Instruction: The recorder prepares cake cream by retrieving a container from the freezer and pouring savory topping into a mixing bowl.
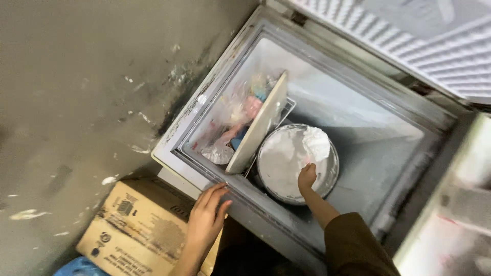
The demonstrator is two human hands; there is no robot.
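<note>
An open chest freezer (204, 135) fills the middle of the view, its ribbed white lid (434, 46) raised at the top right. Inside stands a round metal bowl (273, 181) of white, dough-like mass. My right hand (307, 176) reaches down into the bowl and touches a lump of the white mass (316, 143). My left hand (207, 217) rests with spread fingers on the freezer's near rim. A flat cream-coloured board (258, 125) leans tilted beside the bowl. Behind it, plastic bags with pink and blue contents (238, 115) lie in a wire basket.
A brown cardboard box (133, 225) sits on the floor against the freezer's near left corner, with something blue (76, 267) beside it. The stained grey floor (76, 92) spreads to the left. A blurred pale surface (450, 225) stands at the right.
</note>
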